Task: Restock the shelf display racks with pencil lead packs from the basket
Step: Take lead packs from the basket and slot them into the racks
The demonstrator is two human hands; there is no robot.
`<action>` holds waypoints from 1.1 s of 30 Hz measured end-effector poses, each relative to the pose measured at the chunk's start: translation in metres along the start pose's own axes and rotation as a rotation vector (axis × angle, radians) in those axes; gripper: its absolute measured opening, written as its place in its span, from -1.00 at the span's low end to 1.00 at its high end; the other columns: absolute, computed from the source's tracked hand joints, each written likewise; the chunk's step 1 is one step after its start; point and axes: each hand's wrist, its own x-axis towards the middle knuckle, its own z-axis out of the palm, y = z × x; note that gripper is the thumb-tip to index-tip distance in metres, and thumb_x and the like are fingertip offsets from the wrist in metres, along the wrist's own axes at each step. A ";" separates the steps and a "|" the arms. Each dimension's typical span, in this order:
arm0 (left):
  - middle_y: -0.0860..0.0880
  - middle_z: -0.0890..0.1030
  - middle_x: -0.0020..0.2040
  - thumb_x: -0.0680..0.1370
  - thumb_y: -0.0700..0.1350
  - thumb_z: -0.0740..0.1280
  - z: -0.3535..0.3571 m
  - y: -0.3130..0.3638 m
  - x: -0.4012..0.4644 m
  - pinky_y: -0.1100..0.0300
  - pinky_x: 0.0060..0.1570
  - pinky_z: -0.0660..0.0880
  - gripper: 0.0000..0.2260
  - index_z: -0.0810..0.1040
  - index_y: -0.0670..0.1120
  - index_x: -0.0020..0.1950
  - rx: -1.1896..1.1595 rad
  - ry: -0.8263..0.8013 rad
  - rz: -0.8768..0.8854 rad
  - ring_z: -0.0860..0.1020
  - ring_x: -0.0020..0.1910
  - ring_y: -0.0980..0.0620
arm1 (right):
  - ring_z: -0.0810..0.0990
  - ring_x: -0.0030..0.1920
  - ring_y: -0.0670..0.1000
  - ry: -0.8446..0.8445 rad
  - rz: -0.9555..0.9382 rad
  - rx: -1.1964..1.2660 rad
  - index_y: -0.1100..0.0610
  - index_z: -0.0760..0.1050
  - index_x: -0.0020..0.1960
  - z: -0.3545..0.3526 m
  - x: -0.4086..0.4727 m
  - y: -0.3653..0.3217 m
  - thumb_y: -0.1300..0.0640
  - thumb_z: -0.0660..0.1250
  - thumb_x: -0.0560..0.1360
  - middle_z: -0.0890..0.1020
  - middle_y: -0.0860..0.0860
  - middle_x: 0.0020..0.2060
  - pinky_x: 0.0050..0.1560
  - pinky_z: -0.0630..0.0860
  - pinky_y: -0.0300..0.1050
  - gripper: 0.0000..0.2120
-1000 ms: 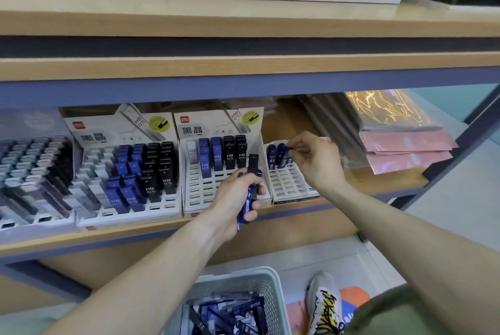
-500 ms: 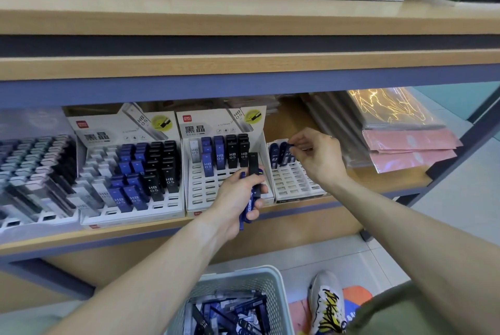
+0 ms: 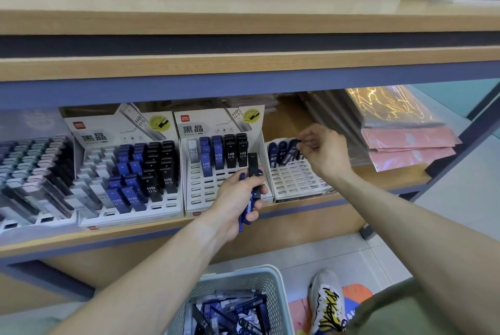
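On the shelf (image 3: 162, 232) at far left stands a clear rack (image 3: 29, 172) of grey and dark packs. Just beside it is a full white rack (image 3: 127, 172) of grey, blue and black packs marked HB 0.5. The middle rack (image 3: 220, 172) has only its back rows filled, with the front slots bare.

In front of the middle rack, the left hand (image 3: 238, 199) is curled round a bundle of packs (image 3: 251, 188), one black pack sticking up and blue ones pointing down. Right of it, the right rack (image 3: 295, 177) holds a few dark blue 0.3 packs in its back row. The right hand (image 3: 324, 153) pinches a dark blue pack (image 3: 293, 149) at that row, seemingly seating it in a slot.

Further right, pink and clear sleeves (image 3: 405, 145) lie stacked. Below, the basket (image 3: 273, 286) on the floor holds many loose packs.

The step in hand looks like filling the right rack's back row. The next move likely calls for pressing this pack down upright, then taking another from the left hand's bundle and choosing a matching slot.
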 end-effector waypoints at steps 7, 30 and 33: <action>-0.07 0.59 -0.23 0.63 -0.21 0.34 0.002 -0.001 0.002 0.29 -0.63 0.20 -0.84 0.57 -0.10 0.20 0.040 -0.039 0.008 0.38 -0.47 0.05 | 0.66 -0.16 -0.08 0.023 0.064 0.062 0.08 0.63 -0.04 0.001 0.002 0.005 0.25 0.47 0.50 0.69 -0.04 -0.18 -0.03 0.64 -0.19 -0.90; -0.09 0.54 -0.20 0.62 -0.18 0.36 0.010 -0.013 0.011 0.31 -0.60 0.18 -0.83 0.55 -0.05 0.21 0.149 -0.138 0.003 0.36 -0.45 0.03 | 0.67 -0.09 0.06 -0.114 -0.270 -0.194 0.13 0.68 0.12 0.011 -0.004 -0.003 0.36 0.41 0.48 0.64 0.06 -0.03 0.03 0.62 -0.06 -0.73; -0.09 0.55 -0.20 0.63 -0.18 0.36 0.007 -0.014 0.011 0.31 -0.61 0.19 -0.78 0.54 -0.05 0.28 0.144 -0.128 0.004 0.37 -0.45 0.03 | 0.67 -0.07 0.04 -0.111 -0.255 -0.194 0.14 0.67 0.15 0.013 -0.005 -0.004 0.35 0.39 0.50 0.69 0.07 -0.02 0.06 0.62 -0.05 -0.72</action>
